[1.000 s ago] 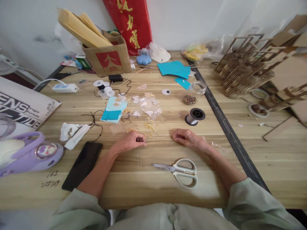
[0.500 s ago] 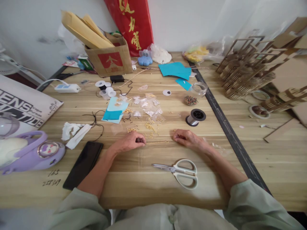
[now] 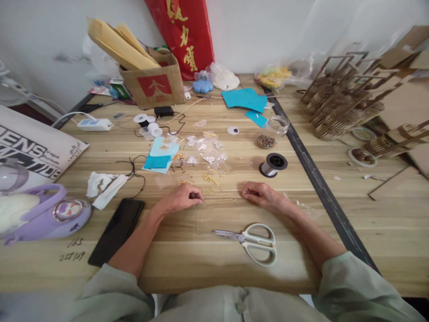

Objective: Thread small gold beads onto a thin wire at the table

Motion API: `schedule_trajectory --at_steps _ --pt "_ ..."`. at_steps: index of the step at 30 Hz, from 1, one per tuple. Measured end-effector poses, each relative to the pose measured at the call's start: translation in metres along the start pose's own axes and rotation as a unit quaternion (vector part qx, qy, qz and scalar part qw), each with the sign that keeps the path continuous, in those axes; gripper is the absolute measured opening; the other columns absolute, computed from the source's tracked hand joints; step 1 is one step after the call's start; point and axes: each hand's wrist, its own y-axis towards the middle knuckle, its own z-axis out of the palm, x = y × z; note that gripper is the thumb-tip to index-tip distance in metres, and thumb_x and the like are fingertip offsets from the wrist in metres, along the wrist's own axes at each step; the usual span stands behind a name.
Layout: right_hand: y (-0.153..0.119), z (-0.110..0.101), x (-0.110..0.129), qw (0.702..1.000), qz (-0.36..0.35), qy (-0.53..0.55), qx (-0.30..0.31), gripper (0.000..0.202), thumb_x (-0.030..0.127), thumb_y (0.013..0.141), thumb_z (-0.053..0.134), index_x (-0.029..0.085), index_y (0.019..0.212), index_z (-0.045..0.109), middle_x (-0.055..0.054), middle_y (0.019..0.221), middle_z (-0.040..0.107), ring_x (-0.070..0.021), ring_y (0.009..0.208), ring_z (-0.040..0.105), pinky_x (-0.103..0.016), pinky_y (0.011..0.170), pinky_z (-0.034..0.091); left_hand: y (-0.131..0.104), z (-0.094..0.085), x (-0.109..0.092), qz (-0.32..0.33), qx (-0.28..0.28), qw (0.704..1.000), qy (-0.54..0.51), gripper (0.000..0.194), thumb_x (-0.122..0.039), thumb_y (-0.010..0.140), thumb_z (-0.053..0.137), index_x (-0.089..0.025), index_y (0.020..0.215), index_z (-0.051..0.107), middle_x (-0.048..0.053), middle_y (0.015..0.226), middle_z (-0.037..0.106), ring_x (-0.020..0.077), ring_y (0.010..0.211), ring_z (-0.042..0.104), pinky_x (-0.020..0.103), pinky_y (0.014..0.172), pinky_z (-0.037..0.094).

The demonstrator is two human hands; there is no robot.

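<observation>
My left hand is closed, thumb and forefinger pinched at the left end of a thin gold bead strand. The strand runs straight across the wood toward my right hand, and its far end stops short of those fingers. My right hand rests on the table, fingers curled and pressed together; whatever they hold is too small to make out. Loose gold beads lie scattered just beyond both hands. Nearer my body, scissors with pale handles point left.
A spool of silver wire and a dish of mixed beads stand beyond my right hand. Small plastic bags lie mid-table. At left are a black phone, a purple bottle and blue paper. Wooden baskets stand far right.
</observation>
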Motion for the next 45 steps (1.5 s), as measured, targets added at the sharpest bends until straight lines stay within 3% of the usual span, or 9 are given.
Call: schedule_trajectory --at_steps 8,14,25,30,33,37,40,45 --pt "0.000 0.002 0.003 1.000 0.001 -0.004 -0.007 0.016 0.027 0.088 0.048 0.016 0.079 0.055 -0.001 0.072 0.053 -0.0116 0.062 0.045 -0.024 0.059 0.036 -0.002 0.003 -0.005 -0.005 -0.020 1.000 0.022 0.014 -0.025 0.074 0.057 -0.014 0.070 0.065 0.000 0.060 0.059 0.0101 0.057 0.049 0.020 0.054 0.034" --pt "0.001 0.009 0.004 0.997 -0.062 -0.035 -0.032 0.015 0.019 0.089 0.045 0.016 0.078 0.054 -0.003 0.075 0.055 -0.0132 0.066 0.049 -0.025 0.064 0.039 -0.006 0.002 -0.015 -0.010 -0.043 0.993 0.109 0.012 -0.022 0.074 0.055 -0.017 0.069 0.065 0.001 0.065 0.064 0.0123 0.060 0.054 0.023 0.058 0.035" --pt "0.004 0.020 0.004 0.992 -0.116 -0.041 -0.040 0.016 0.018 0.091 0.044 0.016 0.078 0.054 -0.003 0.074 0.054 -0.0127 0.067 0.050 -0.023 0.066 0.041 -0.012 -0.010 -0.025 -0.046 -0.013 0.982 0.181 0.010 -0.024 0.073 0.059 -0.019 0.074 0.067 0.001 0.070 0.067 0.0142 0.064 0.057 0.024 0.059 0.036" --pt "0.003 0.019 0.008 0.993 -0.102 -0.024 -0.054 0.013 0.016 0.088 0.047 0.015 0.078 0.055 -0.003 0.074 0.055 -0.0118 0.066 0.050 -0.022 0.064 0.041 -0.010 -0.015 -0.040 0.007 -0.073 0.989 0.132 0.019 -0.029 0.080 0.055 -0.017 0.079 0.069 0.003 0.077 0.068 0.0133 0.068 0.057 0.023 0.062 0.040" --pt "0.002 0.017 0.012 0.995 -0.081 -0.024 -0.054 0.010 0.014 0.086 0.048 0.015 0.079 0.056 -0.002 0.074 0.056 -0.0111 0.064 0.049 -0.022 0.062 0.039 0.002 -0.007 -0.053 0.026 -0.086 0.996 0.026 0.018 -0.028 0.079 0.056 -0.015 0.082 0.068 0.004 0.076 0.068 0.0124 0.067 0.058 0.023 0.062 0.044" --pt "0.002 0.017 0.012 0.996 -0.065 -0.027 -0.058 0.009 0.014 0.085 0.049 0.015 0.080 0.057 -0.002 0.073 0.057 -0.0107 0.063 0.049 -0.021 0.061 0.038 0.029 0.020 -0.063 0.040 -0.077 0.991 -0.104 0.019 -0.023 0.078 0.056 -0.012 0.091 0.065 0.005 0.076 0.068 0.0122 0.064 0.061 0.023 0.062 0.048" --pt "0.003 0.018 0.010 0.996 -0.065 -0.026 -0.059 0.009 0.016 0.084 0.050 0.015 0.081 0.058 -0.002 0.074 0.059 -0.0112 0.064 0.051 -0.022 0.062 0.038 0.048 0.042 -0.061 0.048 -0.092 0.987 -0.120 0.016 -0.013 0.070 0.060 -0.012 0.085 0.064 0.007 0.085 0.070 0.0129 0.066 0.063 0.022 0.060 0.049" --pt "0.004 0.020 0.009 0.995 -0.076 -0.025 -0.067 0.010 0.018 0.084 0.051 0.014 0.082 0.060 -0.004 0.076 0.061 -0.0124 0.067 0.054 -0.022 0.064 0.039 0.060 0.062 -0.054 0.063 -0.093 0.981 -0.157 0.014 -0.009 0.067 0.060 -0.012 0.080 0.060 0.004 0.072 0.067 0.0110 0.057 0.060 0.020 0.052 0.046"
